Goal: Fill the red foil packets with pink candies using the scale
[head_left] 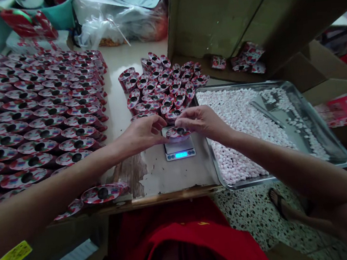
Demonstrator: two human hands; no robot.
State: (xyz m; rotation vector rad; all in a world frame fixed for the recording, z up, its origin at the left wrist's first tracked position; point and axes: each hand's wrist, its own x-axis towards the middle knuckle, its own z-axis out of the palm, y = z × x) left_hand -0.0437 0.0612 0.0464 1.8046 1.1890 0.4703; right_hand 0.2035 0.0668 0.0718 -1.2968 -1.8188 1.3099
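Observation:
A small red-and-white pouch (177, 133) stands open on a little digital scale (180, 150) with a lit blue display. My left hand (143, 133) pinches the pouch's left rim. My right hand (201, 122) grips its right rim with curled fingers. Just behind the scale stands a cluster of several similar open pouches (161, 86). To the right lies a metal tray (339, 155) full of small pink-white candies (238, 113), with a metal scoop (268, 107) resting in it.
Rows of several open pouches (31, 114) cover the left of the worn table (167, 177). A large cardboard box (241, 10) with a few pouches inside stands behind the tray. Plastic bags and papers lie at the back. A sandalled foot (279, 201) shows on the speckled floor.

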